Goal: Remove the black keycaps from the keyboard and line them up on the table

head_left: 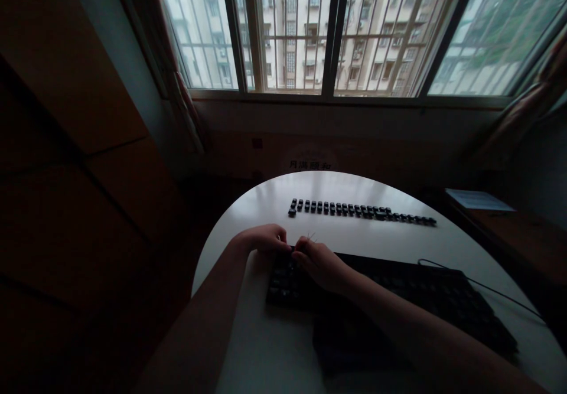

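A black keyboard (283, 290) lies at a slant on a round white table, and many of its keys are hard to make out in the dim light. At its far left corner, my left hand (266, 238) has its fingers bent and its thumb against the keyboard's edge. My right hand (321, 262) is closed over the upper left keys, pinching a wire keycap puller (312, 237) whose thin wire ends stick up above the fingers. What lies beneath the right fingertips is hidden. Behind the hands, loose black keycaps (339, 208) stand in rows.
The white table (248, 347) has a curved edge. A cable (500, 290) runs from the keyboard off the right side. A dark flat item (345, 352) lies in front of the keyboard. Paper (481, 199) rests on a wooden surface at right. Barred windows stand behind.
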Demonstrator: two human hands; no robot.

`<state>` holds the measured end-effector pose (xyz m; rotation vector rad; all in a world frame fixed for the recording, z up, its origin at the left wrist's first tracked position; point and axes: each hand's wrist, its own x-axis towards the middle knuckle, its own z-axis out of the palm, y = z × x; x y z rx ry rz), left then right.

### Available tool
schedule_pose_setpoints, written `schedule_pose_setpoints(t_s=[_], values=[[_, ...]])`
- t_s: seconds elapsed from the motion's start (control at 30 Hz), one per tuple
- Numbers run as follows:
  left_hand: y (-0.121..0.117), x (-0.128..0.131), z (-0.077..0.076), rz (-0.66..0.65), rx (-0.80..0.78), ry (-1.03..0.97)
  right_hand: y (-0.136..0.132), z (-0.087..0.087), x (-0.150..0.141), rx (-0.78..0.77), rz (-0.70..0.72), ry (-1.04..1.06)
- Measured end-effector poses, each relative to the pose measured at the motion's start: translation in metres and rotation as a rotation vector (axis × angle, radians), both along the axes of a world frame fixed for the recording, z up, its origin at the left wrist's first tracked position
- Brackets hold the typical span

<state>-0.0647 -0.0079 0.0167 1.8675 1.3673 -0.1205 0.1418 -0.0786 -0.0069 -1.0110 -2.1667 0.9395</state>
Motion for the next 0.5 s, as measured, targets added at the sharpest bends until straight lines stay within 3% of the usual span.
schedule_pose_setpoints(t_s=[0.23,0.5], values=[[0.0,0.0,-0.001,0.001,0.022,0.023,-0.01,0.006,-0.001,0.154,0.08,-0.096],[0.002,-0.001,-0.003,0.008,0.008,0.0,-0.004,-0.007,-0.001,0.061,-0.041,0.1]])
